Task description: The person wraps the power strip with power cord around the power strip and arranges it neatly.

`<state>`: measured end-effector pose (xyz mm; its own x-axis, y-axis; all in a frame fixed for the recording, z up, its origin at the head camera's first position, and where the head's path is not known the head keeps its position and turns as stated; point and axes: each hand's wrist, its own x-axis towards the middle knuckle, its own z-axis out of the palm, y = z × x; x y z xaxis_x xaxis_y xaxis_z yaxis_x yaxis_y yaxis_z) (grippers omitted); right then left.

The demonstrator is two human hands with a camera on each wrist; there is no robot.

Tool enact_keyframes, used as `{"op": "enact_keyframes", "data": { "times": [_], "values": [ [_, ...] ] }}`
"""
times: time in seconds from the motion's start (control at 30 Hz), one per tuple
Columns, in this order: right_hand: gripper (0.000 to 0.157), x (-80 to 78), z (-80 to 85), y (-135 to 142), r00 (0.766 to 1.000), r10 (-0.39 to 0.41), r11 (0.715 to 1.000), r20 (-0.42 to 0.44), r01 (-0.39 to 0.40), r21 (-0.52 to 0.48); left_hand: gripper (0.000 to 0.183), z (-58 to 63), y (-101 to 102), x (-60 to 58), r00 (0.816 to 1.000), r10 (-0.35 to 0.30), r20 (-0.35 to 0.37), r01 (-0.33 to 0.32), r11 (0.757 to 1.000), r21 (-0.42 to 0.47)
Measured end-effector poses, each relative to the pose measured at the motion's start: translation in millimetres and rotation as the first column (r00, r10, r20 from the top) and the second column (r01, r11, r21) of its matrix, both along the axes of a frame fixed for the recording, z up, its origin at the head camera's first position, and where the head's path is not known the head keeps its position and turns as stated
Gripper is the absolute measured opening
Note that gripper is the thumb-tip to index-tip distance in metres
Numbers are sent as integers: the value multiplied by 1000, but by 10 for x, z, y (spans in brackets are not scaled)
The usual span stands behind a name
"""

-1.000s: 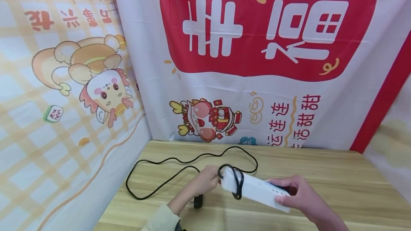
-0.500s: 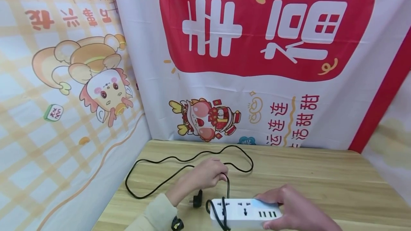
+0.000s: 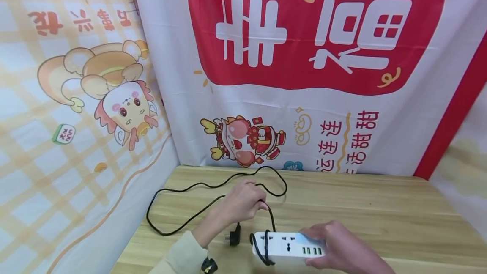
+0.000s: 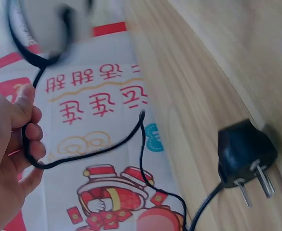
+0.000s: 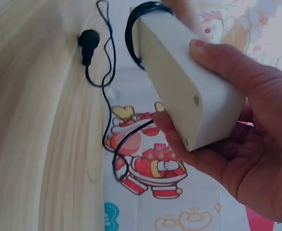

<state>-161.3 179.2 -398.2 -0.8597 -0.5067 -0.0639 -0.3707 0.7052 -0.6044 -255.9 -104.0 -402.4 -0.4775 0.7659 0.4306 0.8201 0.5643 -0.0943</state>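
Observation:
A white power strip [image 3: 285, 244] with sockets and several USB slots is gripped at its right end by my right hand [image 3: 331, 244]. Its black cord [image 3: 267, 244] loops around the strip's left end. My left hand [image 3: 245, 200] pinches the cord a short way from the strip, up and to the left of it. In the left wrist view the cord [image 4: 87, 156] runs between the thumb and curled fingers, then hangs in a bend. The right wrist view shows the strip's plain underside [image 5: 174, 82], thumb on one side and fingers on the other.
A black plug [image 3: 235, 236] with metal pins lies on the wooden table [image 3: 361, 206], below the left forearm. The rest of the cord [image 3: 182, 190] spreads in a wide loop on the table's left. Printed cloth [image 3: 243, 96] hangs behind and at the left.
The strip has come down toward the front edge and turned its socket face up. My left hand has drawn the cord away from the strip; the loop on the table has shifted left.

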Motion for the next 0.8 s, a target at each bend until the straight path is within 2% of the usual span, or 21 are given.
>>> {"op": "enact_keyframes", "data": {
  "times": [0.1, 0.2, 0.33, 0.43, 0.63, 0.8],
  "values": [
    [58, -33, -36, -9, 994, -25, 998, -109, 32, 63, 23, 46, 29, 78, 999, 20, 40, -21, 1000, 11],
    [59, -64, -66, -12, 972, -88, 989, -218, 111, 99, 19, 76, 64, 162, 995, 59, 75, -61, 998, 18],
    [60, -133, -62, -2, 936, -232, 959, -263, 266, 101, 15, 94, 113, 249, 989, 104, 106, -107, 994, 30],
    [60, -198, -45, 11, 913, -289, 940, -288, 328, 97, 13, 95, 144, 283, 985, 116, 126, -123, 991, 43],
    [57, -276, -93, 31, 885, -322, 932, -336, 359, 51, 13, 62, 185, 342, 978, 134, 157, -147, 987, 68],
    [56, -372, -171, 45, 848, -351, 929, -397, 370, -31, 14, 15, 204, 421, 973, 106, 203, -137, 980, 141]
  ]
}}
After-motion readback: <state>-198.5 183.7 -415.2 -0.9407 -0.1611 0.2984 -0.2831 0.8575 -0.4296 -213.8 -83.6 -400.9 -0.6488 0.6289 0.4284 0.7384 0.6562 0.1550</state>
